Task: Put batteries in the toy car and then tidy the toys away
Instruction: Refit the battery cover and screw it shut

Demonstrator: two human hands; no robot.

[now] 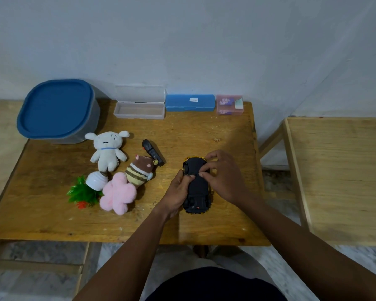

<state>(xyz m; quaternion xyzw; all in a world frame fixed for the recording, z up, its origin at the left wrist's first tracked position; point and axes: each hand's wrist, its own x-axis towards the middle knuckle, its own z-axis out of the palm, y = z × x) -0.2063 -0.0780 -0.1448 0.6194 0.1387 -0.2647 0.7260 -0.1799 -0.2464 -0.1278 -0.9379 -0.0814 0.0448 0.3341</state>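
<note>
A yellow toy car [197, 187] lies upside down on the wooden table [52, 213], its black underside facing up. My left hand [178, 192] grips its left side, thumb on the underside. My right hand [223, 177] holds the right side, fingertips pressing on the middle of the underside. To the left lie a white plush dog [108, 148], a striped brown plush [139, 172], a pink flower plush [117, 193], a small fake plant in a white pot [85, 190] tipped over, and a black remote control [153, 152]. No batteries are visible.
A grey bin with a blue lid [57, 109] stands at the back left. Along the wall sit an open clear case [139, 109], a shut blue case [190, 102] and a small pink box [229, 104]. A second wooden table [339, 170] stands to the right.
</note>
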